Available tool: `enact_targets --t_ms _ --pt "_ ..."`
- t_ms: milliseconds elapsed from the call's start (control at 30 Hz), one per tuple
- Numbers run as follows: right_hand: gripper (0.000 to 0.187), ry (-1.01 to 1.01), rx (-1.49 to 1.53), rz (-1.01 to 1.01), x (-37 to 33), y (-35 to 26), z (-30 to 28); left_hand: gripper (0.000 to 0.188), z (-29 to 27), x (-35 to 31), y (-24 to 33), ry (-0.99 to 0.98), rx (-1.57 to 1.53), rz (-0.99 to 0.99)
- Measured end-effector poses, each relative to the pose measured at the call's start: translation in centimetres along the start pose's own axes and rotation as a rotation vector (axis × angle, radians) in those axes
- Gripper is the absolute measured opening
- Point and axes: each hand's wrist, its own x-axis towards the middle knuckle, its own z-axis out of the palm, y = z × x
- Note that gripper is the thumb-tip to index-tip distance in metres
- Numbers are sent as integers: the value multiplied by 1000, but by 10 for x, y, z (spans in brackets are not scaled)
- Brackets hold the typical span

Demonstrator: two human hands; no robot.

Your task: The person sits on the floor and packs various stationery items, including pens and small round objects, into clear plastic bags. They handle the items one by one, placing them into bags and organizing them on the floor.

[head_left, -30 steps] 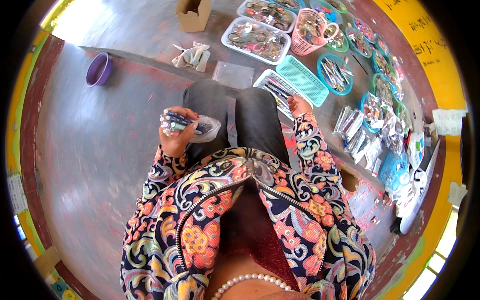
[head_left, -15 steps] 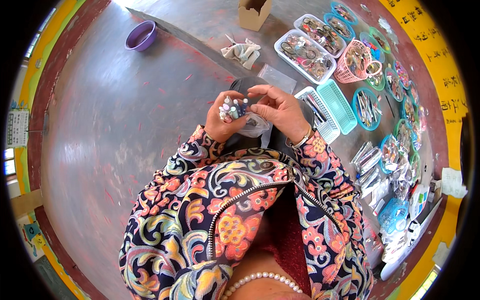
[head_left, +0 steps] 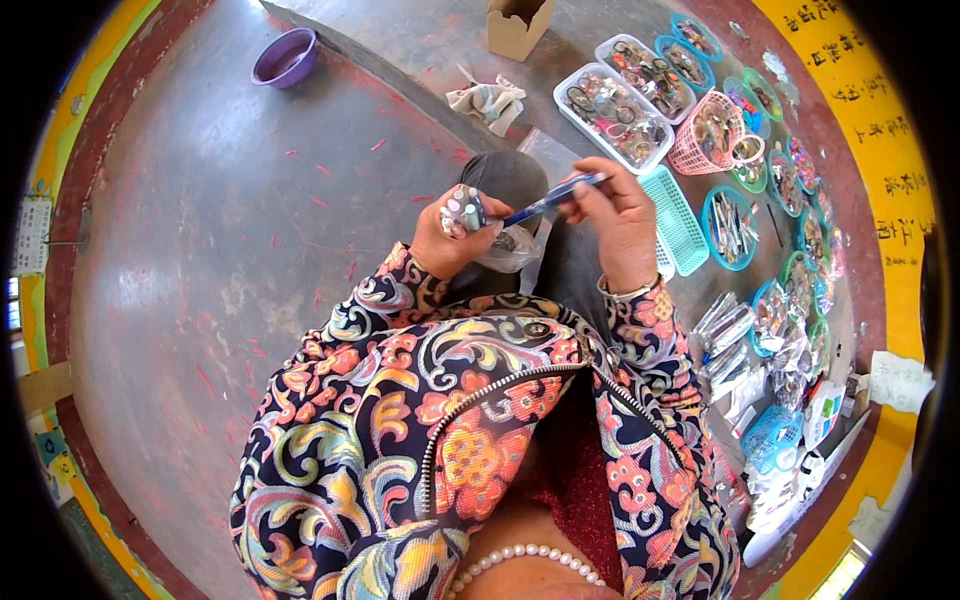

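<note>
My left hand is wrapped round a bundle of pens, their pale and dark ends pointing up. Below its fingers hangs a clear plastic bag, over my lap. A blue pen is pinched between the thumb and fingers of my right hand, slanting down toward the bundle. Its lower tip is close to the left hand; I cannot tell whether it touches the bag. Just right of my right hand lies a mint-green basket. A white basket beside it is mostly hidden by that hand.
White trays of small items, a pink basket and several round baskets, one a teal basket of pens, spread along the right. Wrapped bundles lie nearer. A cloth, cardboard box and purple basin are farther off.
My right hand has moved right, away from the bundle, and now holds a blue pen lengthwise. The left hand keeps its hold, with the bundle tilted slightly.
</note>
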Motion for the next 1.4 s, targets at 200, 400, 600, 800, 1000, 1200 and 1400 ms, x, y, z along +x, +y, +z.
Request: enact_targets --t_ms 200,400,600,800,1000,1200,1400 --pt "16 215 514 147 2 24 -58 13 1 1 1 4 -12 14" --pt "12 351 648 231 -6 51 -75 15 0 1 -1 -13 -47 13" --pt "12 438 688 225 -7 52 -78 14 0 1 -3 -5 -51 23" --pt "12 479 690 180 -8 58 -86 18 4 3 0 17 -79 0" --pt "17 685 595 4 -8 84 -156 16 2 2 -1 12 -54 44" --pt "13 915 473 212 -53 168 -234 17 9 2 7 31 34 5" --pt "12 921 507 516 -76 239 -231 18 7 3 4 7 36 10"
